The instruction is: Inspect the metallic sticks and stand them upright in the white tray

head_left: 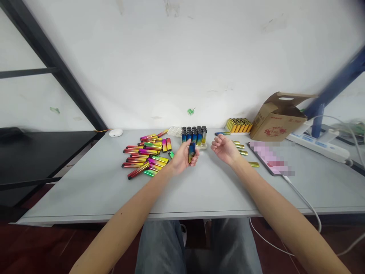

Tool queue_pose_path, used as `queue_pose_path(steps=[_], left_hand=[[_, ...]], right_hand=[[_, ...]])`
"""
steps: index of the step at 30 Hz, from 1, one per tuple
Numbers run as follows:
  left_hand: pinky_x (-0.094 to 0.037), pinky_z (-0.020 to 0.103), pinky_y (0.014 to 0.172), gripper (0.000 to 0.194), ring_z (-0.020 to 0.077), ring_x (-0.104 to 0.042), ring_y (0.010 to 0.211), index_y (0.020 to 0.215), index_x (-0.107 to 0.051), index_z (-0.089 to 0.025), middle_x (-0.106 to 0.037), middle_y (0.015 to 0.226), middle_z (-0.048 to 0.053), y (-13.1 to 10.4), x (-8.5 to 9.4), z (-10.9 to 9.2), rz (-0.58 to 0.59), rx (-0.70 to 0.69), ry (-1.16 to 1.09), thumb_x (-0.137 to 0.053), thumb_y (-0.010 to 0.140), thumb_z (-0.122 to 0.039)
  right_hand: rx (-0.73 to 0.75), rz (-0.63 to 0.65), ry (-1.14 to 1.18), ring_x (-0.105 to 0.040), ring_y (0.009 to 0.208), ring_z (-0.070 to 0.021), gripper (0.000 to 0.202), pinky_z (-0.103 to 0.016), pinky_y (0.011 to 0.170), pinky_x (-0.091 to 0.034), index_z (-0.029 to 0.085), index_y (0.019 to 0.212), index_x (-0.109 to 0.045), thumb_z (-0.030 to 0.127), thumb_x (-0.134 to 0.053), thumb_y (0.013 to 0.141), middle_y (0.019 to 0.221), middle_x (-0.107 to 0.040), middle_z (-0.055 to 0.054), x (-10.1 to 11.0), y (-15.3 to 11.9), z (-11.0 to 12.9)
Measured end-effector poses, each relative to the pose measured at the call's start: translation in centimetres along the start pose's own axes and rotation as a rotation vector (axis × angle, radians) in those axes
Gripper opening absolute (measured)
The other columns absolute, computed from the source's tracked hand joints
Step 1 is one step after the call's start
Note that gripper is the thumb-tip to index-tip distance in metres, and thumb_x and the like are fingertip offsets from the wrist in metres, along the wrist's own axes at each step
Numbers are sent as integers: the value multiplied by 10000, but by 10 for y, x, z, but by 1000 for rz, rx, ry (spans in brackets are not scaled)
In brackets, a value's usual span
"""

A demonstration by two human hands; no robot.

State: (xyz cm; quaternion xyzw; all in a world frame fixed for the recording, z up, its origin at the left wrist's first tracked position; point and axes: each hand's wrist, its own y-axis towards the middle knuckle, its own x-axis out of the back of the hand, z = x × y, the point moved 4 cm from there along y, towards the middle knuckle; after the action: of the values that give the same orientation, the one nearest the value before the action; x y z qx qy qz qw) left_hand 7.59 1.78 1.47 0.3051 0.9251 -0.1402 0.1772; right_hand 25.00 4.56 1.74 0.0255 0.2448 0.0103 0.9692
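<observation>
My left hand [182,158] is wrapped around a shiny blue-and-gold tube [192,152] with a dark end, held upright over the table. Just behind it, several similar blue-and-gold tubes with black ends [194,134] stand in rows in a pale holder [203,147]. To the right, my right hand [224,149] hovers with its fingers curled in; whatever they may hold is hidden. Beside that hand lie several gold tubes [253,164], partly covered by it, and a blue tube [222,133] lies behind it.
A loose pile of red, yellow, purple and green tubes [139,161] covers the left side. At the back stand a white perforated tray [174,131], a block of yellow tubes [238,125] and a cardboard box [273,121]. A phone [268,158] with a cable and a power strip [319,146] lie right.
</observation>
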Motion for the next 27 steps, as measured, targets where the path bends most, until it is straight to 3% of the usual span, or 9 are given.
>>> queue_pose_path(steps=[2,5,10,14,27], left_hand=[[-344,243,471,509,109,-365,482,657,-497,-184,-352,548,-19,-1,-2,-1,20,10,-21,-381,863,-634],[-348,248,476,486,113,-346,481,619,-442,-194,-310,553,-25,-2,-5,0,49,19,-61,-364,874,-601],[-404,267,523,455,124,-379,507,620,-423,-196,-293,576,-28,-4,-7,1,69,31,-92,-338,883,-558],[-366,250,485,419,122,-344,499,639,-423,-195,-302,585,-24,-3,-7,2,89,32,-75,-321,891,-513],[-329,195,486,291,106,-324,506,665,-398,-182,-305,613,-25,0,-5,0,-13,-43,-13,-265,898,-294]], right_hand=[[-21,19,12,-243,416,-87,312,-220,415,-290,220,608,-228,146,-532,616,502,-211,75,-2,-2,1],[-45,29,52,-174,416,-86,349,-215,405,-219,209,597,-175,123,-513,601,494,-163,71,-5,-5,2],[-61,34,81,-174,413,-81,347,-205,406,-193,202,584,-174,97,-504,584,497,-156,69,-6,-6,1],[-80,29,101,-179,413,-81,332,-206,406,-195,201,586,-177,86,-489,593,496,-156,67,-7,-6,-1],[-175,-38,206,-207,403,-71,311,-189,401,-223,201,612,-180,24,-435,609,487,-193,72,-11,-11,-3]])
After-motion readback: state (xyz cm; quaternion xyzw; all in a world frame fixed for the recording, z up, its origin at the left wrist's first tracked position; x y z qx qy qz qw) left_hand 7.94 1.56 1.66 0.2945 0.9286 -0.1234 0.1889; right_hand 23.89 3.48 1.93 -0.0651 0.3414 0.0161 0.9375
